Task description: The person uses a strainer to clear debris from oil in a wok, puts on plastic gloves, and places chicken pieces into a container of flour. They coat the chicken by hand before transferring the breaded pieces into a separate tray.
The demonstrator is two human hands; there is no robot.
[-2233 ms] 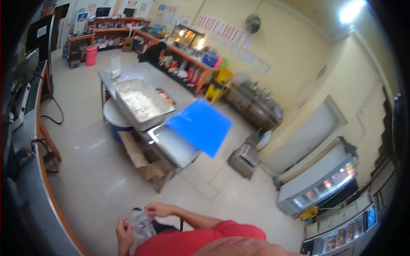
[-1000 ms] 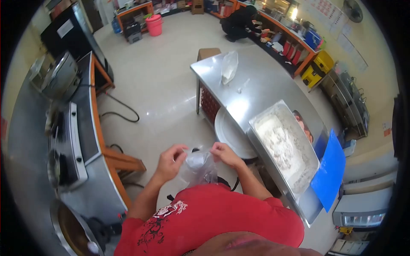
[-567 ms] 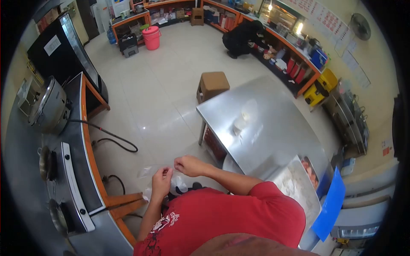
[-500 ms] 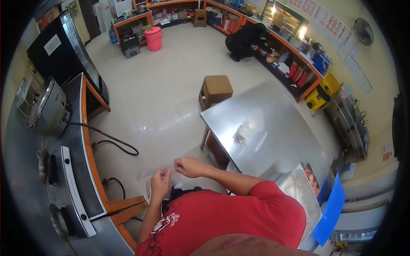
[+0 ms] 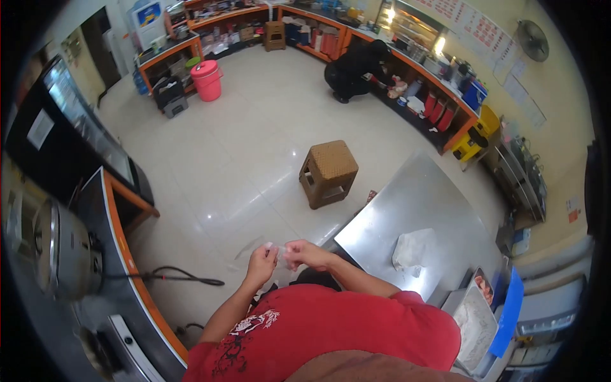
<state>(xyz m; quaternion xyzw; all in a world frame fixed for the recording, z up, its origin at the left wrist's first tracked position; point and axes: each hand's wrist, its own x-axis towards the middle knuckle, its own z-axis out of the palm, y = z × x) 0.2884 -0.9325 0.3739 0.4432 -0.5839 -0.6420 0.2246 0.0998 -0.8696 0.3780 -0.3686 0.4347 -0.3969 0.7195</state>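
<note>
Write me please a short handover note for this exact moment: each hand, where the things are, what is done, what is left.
Left hand: pinches the clear bag at one edge.
Right hand: pinches the same bag, close beside the left.
Things: the bag is held in front of the body, above the floor. The steel table on the right has a white bag on it and a tray of white powder at its near end.
Done: bag is in both hands.
Left: bag looks empty; open or shut, cannot tell.
</note>
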